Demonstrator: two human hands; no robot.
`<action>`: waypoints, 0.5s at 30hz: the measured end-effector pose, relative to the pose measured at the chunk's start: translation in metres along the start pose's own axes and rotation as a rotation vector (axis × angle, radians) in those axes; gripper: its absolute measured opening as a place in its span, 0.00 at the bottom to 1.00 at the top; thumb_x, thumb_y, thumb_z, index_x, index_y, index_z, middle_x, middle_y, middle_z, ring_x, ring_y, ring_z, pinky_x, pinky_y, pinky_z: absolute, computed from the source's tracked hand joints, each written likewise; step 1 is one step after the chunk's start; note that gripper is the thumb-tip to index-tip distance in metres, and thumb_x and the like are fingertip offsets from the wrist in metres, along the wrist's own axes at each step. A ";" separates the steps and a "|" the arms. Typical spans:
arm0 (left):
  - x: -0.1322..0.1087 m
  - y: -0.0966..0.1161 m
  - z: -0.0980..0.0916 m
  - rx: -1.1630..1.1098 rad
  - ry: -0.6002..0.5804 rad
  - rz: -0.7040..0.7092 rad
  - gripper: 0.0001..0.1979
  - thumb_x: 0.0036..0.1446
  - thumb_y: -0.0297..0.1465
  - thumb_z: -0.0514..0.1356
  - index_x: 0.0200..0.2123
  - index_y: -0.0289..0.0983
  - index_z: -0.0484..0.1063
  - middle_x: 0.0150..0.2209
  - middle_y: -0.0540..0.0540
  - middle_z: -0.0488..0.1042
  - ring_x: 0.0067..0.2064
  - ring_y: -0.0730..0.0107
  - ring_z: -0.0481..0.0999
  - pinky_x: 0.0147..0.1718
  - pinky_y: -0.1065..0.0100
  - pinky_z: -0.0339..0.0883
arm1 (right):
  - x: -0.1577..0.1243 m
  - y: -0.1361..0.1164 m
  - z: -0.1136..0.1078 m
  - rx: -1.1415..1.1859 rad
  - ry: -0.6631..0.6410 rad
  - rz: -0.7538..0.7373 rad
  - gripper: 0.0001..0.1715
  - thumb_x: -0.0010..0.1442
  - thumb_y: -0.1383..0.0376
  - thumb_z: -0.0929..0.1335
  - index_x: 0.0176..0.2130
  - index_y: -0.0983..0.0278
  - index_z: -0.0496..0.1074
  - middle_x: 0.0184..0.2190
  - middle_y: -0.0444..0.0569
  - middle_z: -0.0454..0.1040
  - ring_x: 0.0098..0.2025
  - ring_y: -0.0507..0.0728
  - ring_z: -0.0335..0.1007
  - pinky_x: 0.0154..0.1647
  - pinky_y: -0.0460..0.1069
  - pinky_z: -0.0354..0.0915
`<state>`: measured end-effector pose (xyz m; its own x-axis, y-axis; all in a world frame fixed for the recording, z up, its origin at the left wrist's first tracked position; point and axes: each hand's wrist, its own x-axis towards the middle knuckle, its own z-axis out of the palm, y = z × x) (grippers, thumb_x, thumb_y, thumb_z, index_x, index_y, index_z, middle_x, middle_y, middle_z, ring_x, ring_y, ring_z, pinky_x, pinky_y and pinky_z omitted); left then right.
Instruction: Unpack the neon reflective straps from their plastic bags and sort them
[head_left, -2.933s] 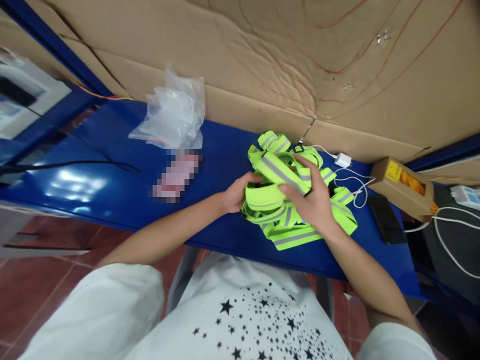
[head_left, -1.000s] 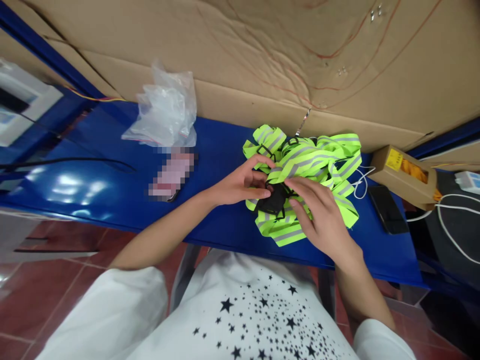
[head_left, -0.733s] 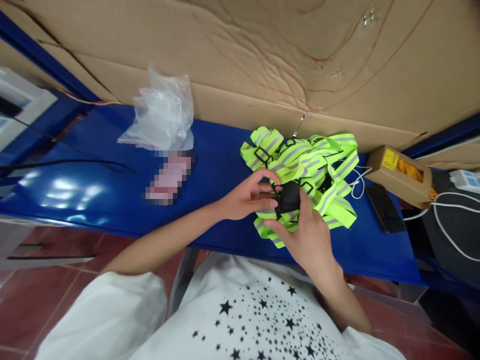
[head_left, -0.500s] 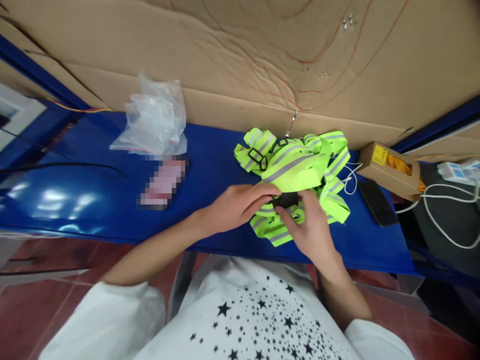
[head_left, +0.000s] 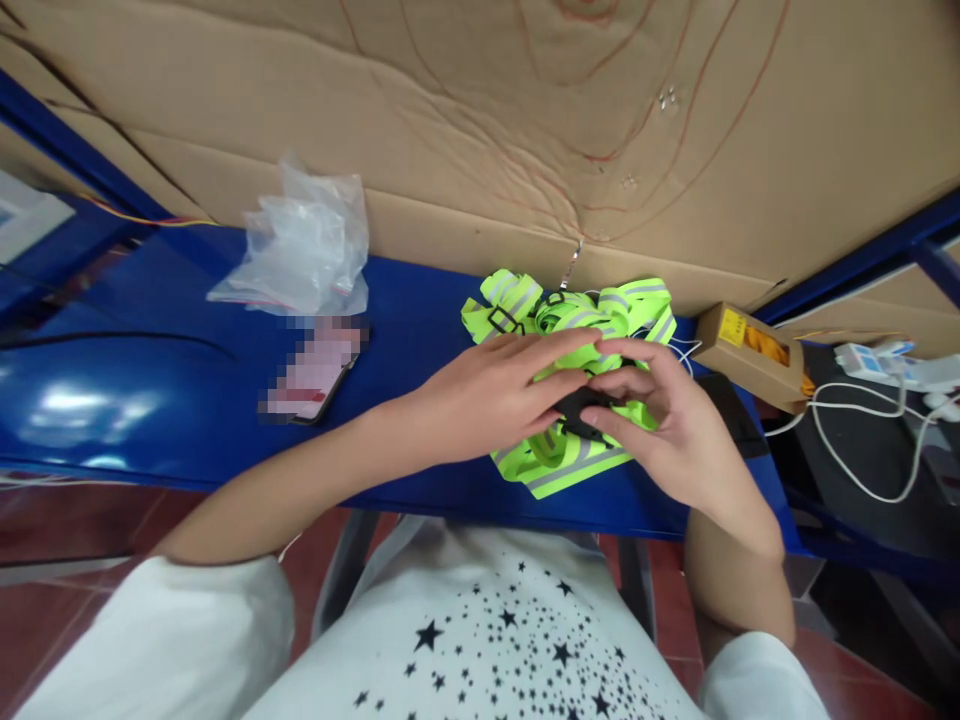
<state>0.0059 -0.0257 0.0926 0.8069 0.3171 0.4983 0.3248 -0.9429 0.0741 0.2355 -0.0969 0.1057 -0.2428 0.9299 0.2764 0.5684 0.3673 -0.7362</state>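
Observation:
Neon-yellow reflective straps with grey stripes lie in a loose heap on the blue table. A black buckle sits between my hands, above the near part of the heap. My right hand grips it, thumb in front and fingers curled over the far side. From the left, my left hand reaches across, its fingers closed at the buckle's left end; its thumb is mostly hidden. The fingertips of both hands meet over the straps. Another black strap slider shows at the heap's far left.
Clear plastic bags and a phone with a blurred screen lie on the left of the blue table. At the right are a dark phone, a cardboard box and white cables. A cardboard panel stands behind.
My hands have lifted slightly and turned the buckle, and my left fingers have stretched further right over it. My right hand has spread wider. The view has shifted a little.

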 end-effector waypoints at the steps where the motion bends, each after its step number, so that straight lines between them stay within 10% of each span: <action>1: 0.000 -0.002 0.003 -0.004 -0.020 -0.019 0.15 0.66 0.29 0.61 0.56 0.36 0.73 0.63 0.36 0.74 0.59 0.51 0.78 0.57 0.53 0.74 | 0.000 0.001 0.001 -0.036 0.025 -0.007 0.33 0.68 0.60 0.71 0.67 0.58 0.59 0.45 0.49 0.81 0.48 0.59 0.81 0.50 0.55 0.79; 7: 0.011 -0.016 0.010 -0.158 -0.053 -0.222 0.10 0.66 0.32 0.59 0.48 0.37 0.77 0.50 0.41 0.80 0.54 0.50 0.80 0.54 0.51 0.72 | 0.005 -0.004 0.025 -0.569 -0.001 -0.138 0.40 0.67 0.54 0.71 0.70 0.61 0.58 0.64 0.63 0.68 0.66 0.74 0.66 0.66 0.71 0.66; 12: 0.009 -0.027 0.017 -0.218 -0.068 -0.270 0.09 0.65 0.33 0.60 0.42 0.37 0.79 0.45 0.42 0.80 0.51 0.49 0.81 0.52 0.49 0.72 | 0.022 0.016 0.053 -0.679 0.093 -0.080 0.32 0.67 0.67 0.67 0.68 0.67 0.62 0.58 0.65 0.71 0.62 0.74 0.68 0.61 0.71 0.69; 15: -0.002 -0.045 0.009 -0.218 -0.020 -0.375 0.09 0.61 0.33 0.65 0.41 0.36 0.80 0.46 0.41 0.82 0.51 0.48 0.81 0.54 0.49 0.72 | 0.028 0.037 0.027 -0.666 0.105 -0.059 0.31 0.63 0.69 0.68 0.64 0.72 0.67 0.55 0.67 0.73 0.60 0.73 0.70 0.60 0.69 0.70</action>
<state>-0.0061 0.0171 0.0809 0.6632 0.6415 0.3855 0.4871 -0.7611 0.4283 0.2287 -0.0581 0.0690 -0.2298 0.8925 0.3881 0.9278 0.3214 -0.1897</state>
